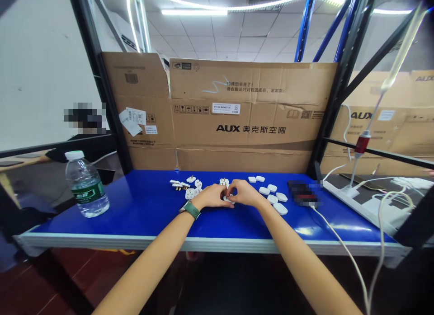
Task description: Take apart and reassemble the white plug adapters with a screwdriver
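Observation:
My left hand [214, 196], with a green-banded watch on its wrist, and my right hand [243, 192] meet over the middle of the blue table. Between their fingertips is a small white piece [230, 199], mostly covered by the fingers. Just beyond the hands stands a white plug part [223, 182] with metal pins. Several white plug parts [190, 194], some with brass pins, lie in a loose group left of my left hand. To the right of my right hand several white rounded covers [280, 209] are spread on the table.
A water bottle [87, 188] stands at the table's left. A dark device [303, 193] with a white cable lies at the right, near a white power strip [359, 205]. Cardboard [244, 157] walls the back. A person [84, 129] sits beyond the left frame post.

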### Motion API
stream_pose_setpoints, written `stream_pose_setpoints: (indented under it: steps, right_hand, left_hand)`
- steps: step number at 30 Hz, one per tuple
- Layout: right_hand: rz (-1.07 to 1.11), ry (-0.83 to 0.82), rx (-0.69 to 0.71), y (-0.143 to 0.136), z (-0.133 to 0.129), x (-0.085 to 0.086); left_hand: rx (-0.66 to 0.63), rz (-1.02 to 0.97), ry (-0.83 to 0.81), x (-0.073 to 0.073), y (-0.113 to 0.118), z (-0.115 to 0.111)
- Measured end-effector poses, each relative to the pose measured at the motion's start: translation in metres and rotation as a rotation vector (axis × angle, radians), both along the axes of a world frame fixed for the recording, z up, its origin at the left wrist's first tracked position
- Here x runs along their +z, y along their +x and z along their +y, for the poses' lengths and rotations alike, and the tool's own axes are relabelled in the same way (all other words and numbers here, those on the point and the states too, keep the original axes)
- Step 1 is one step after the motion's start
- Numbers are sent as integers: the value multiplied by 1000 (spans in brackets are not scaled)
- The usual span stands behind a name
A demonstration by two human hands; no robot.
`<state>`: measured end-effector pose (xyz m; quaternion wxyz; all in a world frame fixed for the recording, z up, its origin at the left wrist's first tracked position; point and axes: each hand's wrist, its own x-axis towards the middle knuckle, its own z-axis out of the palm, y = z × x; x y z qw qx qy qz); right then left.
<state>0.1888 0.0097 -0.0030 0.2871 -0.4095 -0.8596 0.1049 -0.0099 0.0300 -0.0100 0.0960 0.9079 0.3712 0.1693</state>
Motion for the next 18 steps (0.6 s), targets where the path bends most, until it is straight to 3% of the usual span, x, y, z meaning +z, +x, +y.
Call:
stream_pose_setpoints:
  steps: [18]
  right_hand:
    - [-81, 108, 80, 0, -6, 2]
  left_hand:
    - [-27, -18, -11, 0, 0, -1]
